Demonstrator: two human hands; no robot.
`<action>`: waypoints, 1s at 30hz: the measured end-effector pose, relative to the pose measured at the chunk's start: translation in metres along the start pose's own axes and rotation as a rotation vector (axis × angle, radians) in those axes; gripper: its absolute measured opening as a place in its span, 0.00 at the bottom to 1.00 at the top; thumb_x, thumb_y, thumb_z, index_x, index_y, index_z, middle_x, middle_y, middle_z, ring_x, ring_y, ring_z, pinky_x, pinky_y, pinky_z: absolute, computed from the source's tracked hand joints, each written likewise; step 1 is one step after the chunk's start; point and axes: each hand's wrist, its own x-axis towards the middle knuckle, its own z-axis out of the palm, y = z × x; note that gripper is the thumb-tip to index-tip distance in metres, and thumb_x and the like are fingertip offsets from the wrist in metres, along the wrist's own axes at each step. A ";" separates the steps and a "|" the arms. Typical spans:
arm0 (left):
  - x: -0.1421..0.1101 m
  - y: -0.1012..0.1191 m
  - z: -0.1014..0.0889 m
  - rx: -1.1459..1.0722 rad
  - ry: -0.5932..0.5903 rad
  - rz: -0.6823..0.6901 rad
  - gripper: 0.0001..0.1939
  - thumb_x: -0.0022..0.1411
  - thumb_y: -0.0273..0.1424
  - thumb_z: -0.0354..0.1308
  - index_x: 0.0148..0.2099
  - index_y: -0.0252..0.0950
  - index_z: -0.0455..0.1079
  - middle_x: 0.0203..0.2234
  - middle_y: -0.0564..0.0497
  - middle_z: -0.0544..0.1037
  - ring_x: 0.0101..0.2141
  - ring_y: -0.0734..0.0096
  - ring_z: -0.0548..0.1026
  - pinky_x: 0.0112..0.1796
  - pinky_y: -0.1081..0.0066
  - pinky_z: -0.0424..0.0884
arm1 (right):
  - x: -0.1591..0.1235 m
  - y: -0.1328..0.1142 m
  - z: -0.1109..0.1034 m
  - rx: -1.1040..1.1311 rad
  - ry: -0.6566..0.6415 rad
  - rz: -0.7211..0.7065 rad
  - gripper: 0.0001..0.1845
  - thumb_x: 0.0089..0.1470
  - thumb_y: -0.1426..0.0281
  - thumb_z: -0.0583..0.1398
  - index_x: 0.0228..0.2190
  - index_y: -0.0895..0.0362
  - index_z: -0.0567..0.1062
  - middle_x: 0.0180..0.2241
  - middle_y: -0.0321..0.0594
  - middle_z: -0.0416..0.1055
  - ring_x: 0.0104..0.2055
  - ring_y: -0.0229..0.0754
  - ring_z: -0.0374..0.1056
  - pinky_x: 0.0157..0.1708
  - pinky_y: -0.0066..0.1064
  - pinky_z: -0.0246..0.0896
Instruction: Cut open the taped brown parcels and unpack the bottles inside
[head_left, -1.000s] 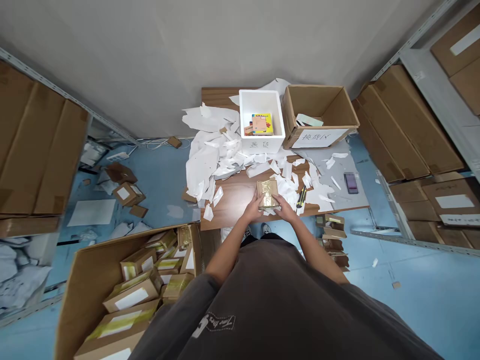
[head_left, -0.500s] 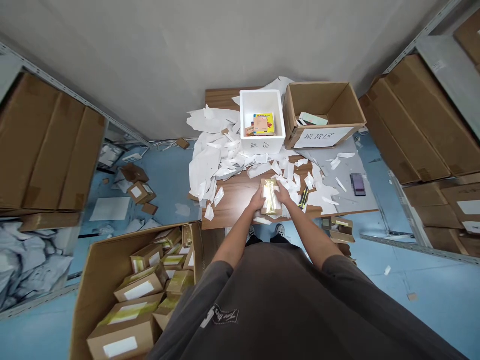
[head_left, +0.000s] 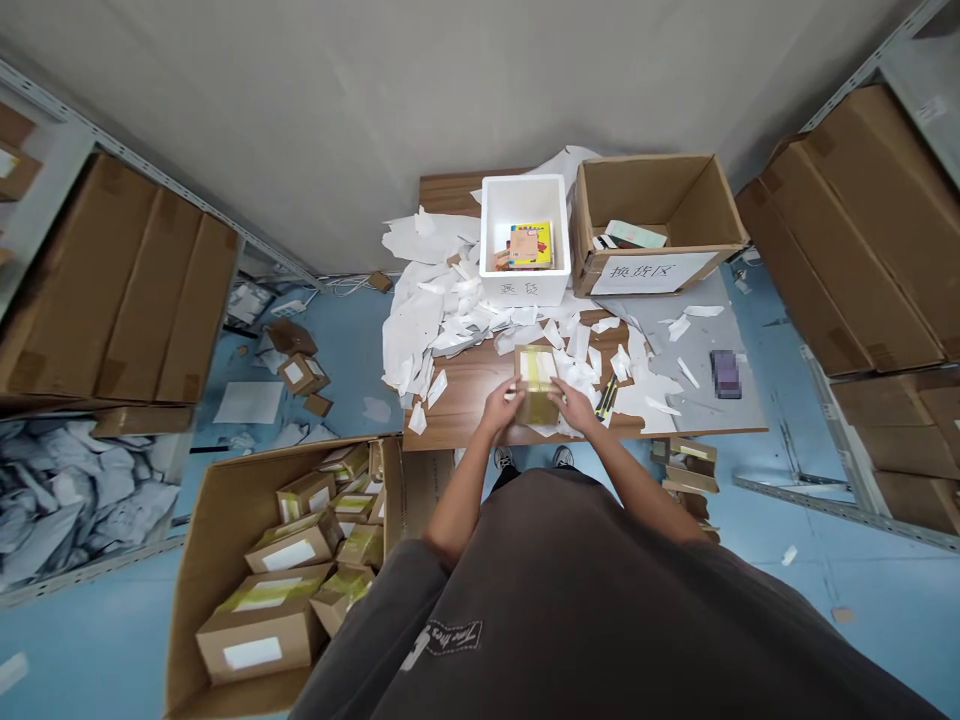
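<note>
A small cardboard box (head_left: pixel 538 405) with yellowish tape and a white label on its upper face lies near the front edge of the wooden table (head_left: pixel 469 415). My left hand (head_left: pixel 503 404) grips its left side, thumb and fingers close together at the edge. On the opposite side, my right hand (head_left: pixel 571 406) holds the box by its right edge. A yellow-and-black utility knife (head_left: pixel 607 398) lies just right of my right hand, among torn white paper scraps (head_left: pixel 577 372).
Behind the box stand a white foam bin (head_left: pixel 525 290) with small packages and an open carton (head_left: pixel 637 275) with a paper label. A phone (head_left: pixel 725 374) lies at the right. A large carton (head_left: pixel 187 600) of taped boxes stands lower left. Shelves flank both sides.
The small box has been turned in my hands, so a white label and tape now face up. My hands have shifted toward its middle sides. The view has moved slightly.
</note>
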 end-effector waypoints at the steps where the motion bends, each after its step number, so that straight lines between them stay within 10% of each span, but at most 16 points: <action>1: 0.010 0.005 -0.004 -0.016 0.035 -0.004 0.31 0.72 0.37 0.62 0.74 0.41 0.68 0.67 0.41 0.76 0.57 0.56 0.80 0.58 0.58 0.78 | 0.014 -0.005 -0.007 -0.005 0.044 0.007 0.31 0.74 0.57 0.54 0.72 0.51 0.67 0.56 0.48 0.81 0.57 0.57 0.77 0.58 0.45 0.70; 8: 0.039 0.020 -0.009 0.014 0.154 -0.151 0.42 0.73 0.41 0.61 0.82 0.38 0.51 0.70 0.37 0.72 0.64 0.51 0.75 0.64 0.52 0.71 | 0.077 -0.035 -0.016 0.025 0.094 0.128 0.36 0.74 0.57 0.52 0.77 0.55 0.59 0.50 0.48 0.84 0.52 0.56 0.80 0.56 0.42 0.72; 16: -0.020 -0.003 0.001 0.048 -0.042 0.079 0.48 0.63 0.34 0.70 0.80 0.39 0.56 0.76 0.39 0.61 0.75 0.50 0.59 0.72 0.53 0.60 | 0.004 -0.006 -0.008 0.099 -0.026 -0.127 0.45 0.59 0.70 0.61 0.76 0.50 0.61 0.72 0.44 0.67 0.70 0.56 0.67 0.67 0.50 0.66; 19: -0.022 0.000 0.002 0.019 0.018 0.030 0.41 0.68 0.34 0.65 0.79 0.41 0.59 0.72 0.40 0.68 0.70 0.53 0.68 0.67 0.55 0.68 | -0.003 -0.009 -0.002 0.091 -0.022 -0.101 0.42 0.63 0.69 0.59 0.76 0.51 0.62 0.69 0.45 0.70 0.68 0.54 0.69 0.65 0.47 0.68; 25: 0.009 0.011 -0.032 0.027 0.182 -0.073 0.34 0.76 0.39 0.57 0.80 0.43 0.59 0.64 0.42 0.78 0.58 0.57 0.79 0.61 0.59 0.74 | 0.056 -0.035 -0.016 -0.018 0.055 -0.003 0.34 0.74 0.56 0.53 0.75 0.52 0.64 0.43 0.43 0.84 0.45 0.54 0.80 0.52 0.43 0.73; 30: 0.017 -0.006 -0.034 0.057 0.000 -0.144 0.50 0.67 0.36 0.66 0.83 0.36 0.47 0.73 0.36 0.68 0.67 0.48 0.73 0.66 0.54 0.69 | 0.095 -0.042 0.010 -0.042 -0.104 0.018 0.42 0.67 0.66 0.59 0.77 0.59 0.57 0.61 0.53 0.77 0.58 0.57 0.76 0.60 0.45 0.71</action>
